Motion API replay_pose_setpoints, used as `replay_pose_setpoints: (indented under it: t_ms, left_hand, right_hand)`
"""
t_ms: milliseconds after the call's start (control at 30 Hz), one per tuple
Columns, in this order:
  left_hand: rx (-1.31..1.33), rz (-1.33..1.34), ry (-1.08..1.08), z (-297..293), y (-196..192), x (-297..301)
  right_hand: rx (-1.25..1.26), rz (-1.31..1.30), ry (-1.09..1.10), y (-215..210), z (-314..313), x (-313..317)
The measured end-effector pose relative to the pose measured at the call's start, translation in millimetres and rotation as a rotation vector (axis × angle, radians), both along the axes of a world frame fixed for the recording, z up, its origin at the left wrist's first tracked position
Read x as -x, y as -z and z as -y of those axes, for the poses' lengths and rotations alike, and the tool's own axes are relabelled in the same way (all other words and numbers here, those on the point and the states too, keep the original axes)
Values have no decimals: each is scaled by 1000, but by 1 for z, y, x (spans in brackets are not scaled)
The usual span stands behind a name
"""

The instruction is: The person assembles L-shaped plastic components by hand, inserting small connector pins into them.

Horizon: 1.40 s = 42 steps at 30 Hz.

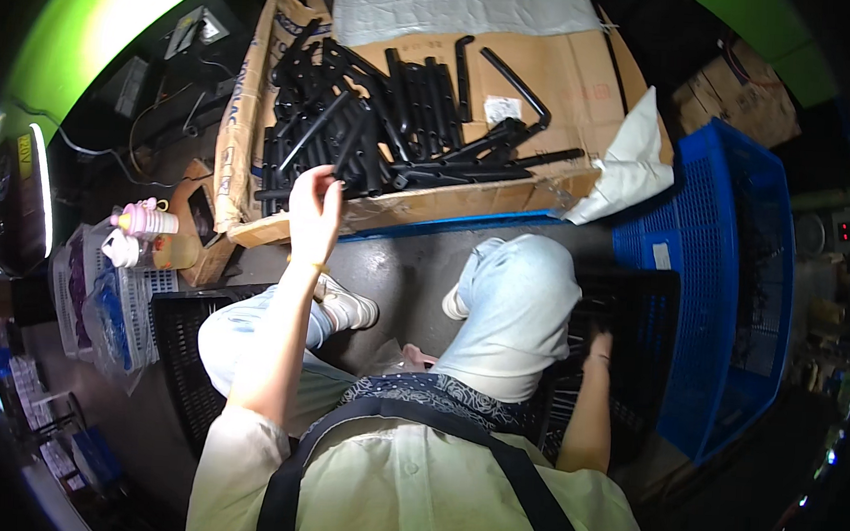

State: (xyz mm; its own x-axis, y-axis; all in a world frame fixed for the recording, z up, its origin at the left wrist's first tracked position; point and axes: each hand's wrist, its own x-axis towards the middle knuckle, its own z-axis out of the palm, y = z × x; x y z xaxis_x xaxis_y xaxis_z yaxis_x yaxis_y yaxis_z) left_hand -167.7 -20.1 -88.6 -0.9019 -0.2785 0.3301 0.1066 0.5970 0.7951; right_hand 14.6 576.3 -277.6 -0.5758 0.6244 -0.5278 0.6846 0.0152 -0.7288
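My left hand [315, 207] reaches forward to the near edge of a flattened cardboard sheet [570, 71] that carries a pile of black bent metal tubes [394, 120]. Its fingers close round the end of one black tube at the pile's near left side. My right hand [598, 350] hangs low beside my right knee and dips into a black plastic crate [649, 306]; its fingers are partly hidden, so I cannot see whether it holds anything. I sit with both knees in light jeans between the hands.
A blue plastic crate [722, 281] stands at the right, with a white cloth [632, 166] at its far corner. Another black crate [180, 349] sits at my left. A pink-capped bottle [149, 220] and bagged items lie further left. Cardboard boxes [742, 95] stand at the far right.
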Motion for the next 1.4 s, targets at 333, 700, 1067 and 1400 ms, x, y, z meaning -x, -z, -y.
replay_pose_setpoints:
  t_ms: [333, 700, 1067, 1400]
  left_hand:
    - [-23, 661, -38, -4, 60, 76]
    - [-1429, 449, 168, 7, -71, -112]
    - [-1466, 320, 261, -24, -84, -171]
    - [-1251, 383, 317, -23, -83, -176]
  right_hand:
    - [-11, -476, 45, -215, 106, 88]
    - [604, -378, -845, -303, 341, 83]
    - [485, -283, -1194, -312, 426, 48]
    - [408, -268, -1236, -316, 425, 55]
